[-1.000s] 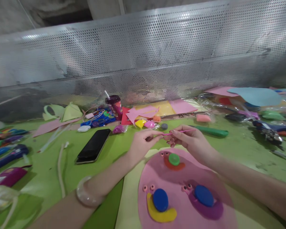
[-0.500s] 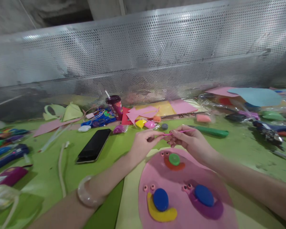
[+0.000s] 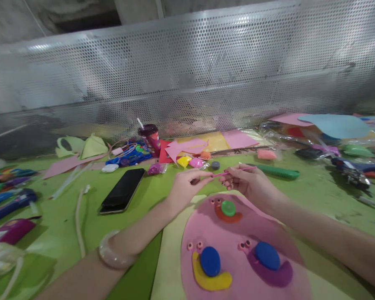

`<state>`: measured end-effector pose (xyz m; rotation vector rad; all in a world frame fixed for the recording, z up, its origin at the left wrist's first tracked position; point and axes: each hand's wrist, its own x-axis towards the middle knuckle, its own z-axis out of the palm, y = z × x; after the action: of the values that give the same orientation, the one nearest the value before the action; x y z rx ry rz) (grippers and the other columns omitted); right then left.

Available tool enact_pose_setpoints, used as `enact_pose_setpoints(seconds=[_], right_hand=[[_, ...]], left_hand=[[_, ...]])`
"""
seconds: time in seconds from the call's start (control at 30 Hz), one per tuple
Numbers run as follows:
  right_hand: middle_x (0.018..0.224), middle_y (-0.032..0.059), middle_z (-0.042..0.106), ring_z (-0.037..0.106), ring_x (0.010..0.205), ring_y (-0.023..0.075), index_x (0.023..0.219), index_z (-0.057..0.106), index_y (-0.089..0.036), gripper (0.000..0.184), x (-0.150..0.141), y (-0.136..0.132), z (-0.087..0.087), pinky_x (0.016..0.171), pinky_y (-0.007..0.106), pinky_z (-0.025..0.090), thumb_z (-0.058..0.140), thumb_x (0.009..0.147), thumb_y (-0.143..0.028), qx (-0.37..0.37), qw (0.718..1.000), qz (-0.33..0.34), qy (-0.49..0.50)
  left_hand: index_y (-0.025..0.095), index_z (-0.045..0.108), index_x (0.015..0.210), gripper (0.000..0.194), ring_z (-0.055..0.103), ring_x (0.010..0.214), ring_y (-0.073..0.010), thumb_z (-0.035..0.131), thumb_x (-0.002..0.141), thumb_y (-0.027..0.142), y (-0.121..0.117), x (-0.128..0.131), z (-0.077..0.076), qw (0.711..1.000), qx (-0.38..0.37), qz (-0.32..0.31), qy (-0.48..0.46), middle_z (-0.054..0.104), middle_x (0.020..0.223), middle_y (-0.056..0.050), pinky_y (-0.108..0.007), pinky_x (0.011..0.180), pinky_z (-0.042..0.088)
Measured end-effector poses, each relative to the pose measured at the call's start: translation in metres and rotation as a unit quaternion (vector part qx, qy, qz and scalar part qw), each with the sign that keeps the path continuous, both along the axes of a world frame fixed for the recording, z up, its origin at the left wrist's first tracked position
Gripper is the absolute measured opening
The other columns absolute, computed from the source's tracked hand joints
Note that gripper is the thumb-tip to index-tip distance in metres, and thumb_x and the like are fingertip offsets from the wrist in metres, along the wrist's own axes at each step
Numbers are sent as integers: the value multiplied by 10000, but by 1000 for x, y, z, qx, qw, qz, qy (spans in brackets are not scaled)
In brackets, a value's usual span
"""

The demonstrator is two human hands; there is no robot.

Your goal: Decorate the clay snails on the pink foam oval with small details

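Note:
A thin pink stick spans the gap between my two hands, above the far edge of a pink paper shape. My left hand pinches its left end between thumb and fingertips. Further along, my right hand grips it, and the other end sticks out past the fingers. On the pink paper lie three clay snails: an orange snail with a green shell, a yellow snail with a blue shell, and a purple snail with a blue shell. Each has two small eyes.
Left of my hands lies a black phone. A lidded cup with a straw stands behind it. Clay packets and a green cutter lie beyond my hands. A perforated metal panel closes off the back.
My hands have drawn slightly apart, with my left hand shifting a little left, so more of the pink stick shows between them. The snails stay in place on the paper.

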<state>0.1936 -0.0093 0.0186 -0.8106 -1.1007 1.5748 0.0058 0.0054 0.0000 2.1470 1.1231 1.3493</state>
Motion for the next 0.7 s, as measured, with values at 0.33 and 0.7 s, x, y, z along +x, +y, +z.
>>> enact_pose_setpoints(seconds=[0.33, 0.7], right_hand=[[657, 78, 673, 611, 578, 111, 659, 629, -110, 94, -2, 2, -3, 578, 198, 491, 660, 734, -157, -57, 998, -10, -15], [704, 71, 690, 574, 524, 98, 678, 610, -130, 116, -3, 15, -19, 484, 202, 467, 689, 713, -207, -45, 990, -37, -125]], left_hand=[[176, 726, 826, 135, 466, 550, -113, 615, 787, 240, 4, -1, -1, 996, -59, 2, 69, 659, 683, -9, -227, 519, 337], [179, 680, 769, 108, 524, 576, -139, 618, 783, 266, 17, -5, -9, 957, -67, 55, 276, 609, 649, -6, -240, 546, 351]])
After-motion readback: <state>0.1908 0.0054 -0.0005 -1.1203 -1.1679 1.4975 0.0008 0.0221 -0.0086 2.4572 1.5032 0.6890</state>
